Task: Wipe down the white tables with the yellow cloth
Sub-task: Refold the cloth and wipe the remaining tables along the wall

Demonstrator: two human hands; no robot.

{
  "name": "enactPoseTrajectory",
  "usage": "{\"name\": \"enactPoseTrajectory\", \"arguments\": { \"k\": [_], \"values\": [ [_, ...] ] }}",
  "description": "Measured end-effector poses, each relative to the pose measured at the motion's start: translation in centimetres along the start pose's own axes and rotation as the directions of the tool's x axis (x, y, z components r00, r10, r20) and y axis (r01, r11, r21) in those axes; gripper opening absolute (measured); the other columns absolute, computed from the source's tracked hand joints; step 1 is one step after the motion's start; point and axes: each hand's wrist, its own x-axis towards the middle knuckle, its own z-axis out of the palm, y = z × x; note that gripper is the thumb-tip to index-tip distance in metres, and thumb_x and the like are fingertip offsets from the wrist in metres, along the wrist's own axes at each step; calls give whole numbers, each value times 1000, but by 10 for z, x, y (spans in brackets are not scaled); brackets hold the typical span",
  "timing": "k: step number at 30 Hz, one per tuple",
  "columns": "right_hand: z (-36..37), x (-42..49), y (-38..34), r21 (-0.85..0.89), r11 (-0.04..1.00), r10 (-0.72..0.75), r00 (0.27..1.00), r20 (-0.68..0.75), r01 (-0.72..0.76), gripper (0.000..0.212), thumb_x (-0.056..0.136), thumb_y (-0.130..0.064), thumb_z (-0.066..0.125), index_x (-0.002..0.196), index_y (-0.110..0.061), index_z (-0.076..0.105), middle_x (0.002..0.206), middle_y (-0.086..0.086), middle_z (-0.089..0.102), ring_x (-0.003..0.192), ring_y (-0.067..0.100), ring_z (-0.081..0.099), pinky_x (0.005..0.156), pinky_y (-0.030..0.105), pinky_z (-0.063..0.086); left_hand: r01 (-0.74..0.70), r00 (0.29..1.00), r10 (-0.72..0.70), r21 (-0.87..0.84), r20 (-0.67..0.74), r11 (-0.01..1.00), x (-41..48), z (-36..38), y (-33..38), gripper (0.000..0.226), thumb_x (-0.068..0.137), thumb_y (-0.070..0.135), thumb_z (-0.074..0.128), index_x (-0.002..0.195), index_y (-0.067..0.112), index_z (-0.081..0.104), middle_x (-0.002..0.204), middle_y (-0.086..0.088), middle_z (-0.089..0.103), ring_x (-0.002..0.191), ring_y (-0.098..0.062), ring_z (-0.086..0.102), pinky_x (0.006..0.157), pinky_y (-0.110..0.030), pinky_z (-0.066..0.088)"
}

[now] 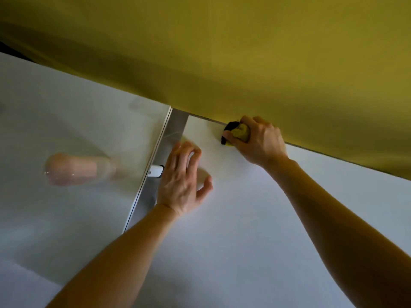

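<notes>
Our two bare forearms reach in from the lower edge of the head view, over the white table (244,241) that fills the lower right. We see our left hand (181,183) lying palm down on that table near its left edge. Its fingers are loosely spread and a little bent, with the thumb out to the right. It holds nothing, and its fingertips are blurred.

Our right hand (261,141) is farther off, at the table's back edge where it meets the yellow wall (222,52). Its fingers and thumb are curled tight round the yellow cloth (241,132), which is bunched into a wad and pressed to the tabletop close against the wall. A black part (230,127) of the cloth sticks out on the left of the fist; we cannot tell whether it is a trim or a second layer.

Just left of our left hand runs a grey strip (175,127) that parts this table from a second white table (66,103), which takes up the left side. A small white fitting (155,170) sits in the strip, just beside the left hand's knuckles. The second table's top is glossy, and on it shows a blurred pale pink rounded shape (73,168); we cannot tell whether it is a thing or a reflection. The wall covers the whole upper part of the view, darker toward the upper left.
</notes>
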Motion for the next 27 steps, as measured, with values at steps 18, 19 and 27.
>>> {"name": "enactPoseTrajectory", "arguments": {
  "k": [18, 19, 27],
  "values": [
    [15, 47, -53, 17, 1000, -13, 997, 75, 11, 56, 92, -74, 69, 119, -25, 68, 110, 7, 70, 94, 40, 70, 71, 39, 48, 18, 1000, -18, 45, -6, 999, 14, -1, 1, 66, 97, 41, 63, 148, 0, 56, 145, -25, 55, 147, -44, 45, 121, -53, 46],
    [26, 60, -73, 24, 999, -32, 993, 116, 29, 57, 93, -75, 68, 119, -24, 67, 109, 7, 69, 94, 39, 69, 70, 38, 45, 23, 1000, -23, 56, 3, 998, 12, -1, 1, 67, 99, 43, 60, 150, 0, 56, 147, -26, 54, 147, -44, 45, 121, -54, 46],
    [-46, 6, 0, 111, 974, 164, 954, 250, -197, 58, 84, -80, 73, 108, -29, 63, 100, -2, 69, 88, 28, 67, 69, 38, 49, 10, 999, -9, 28, -47, 1000, 14, -2, 1, 63, 99, 44, 62, 145, 1, 59, 140, -23, 54, 139, -42, 48, 113, -54, 51]
  ]
}}
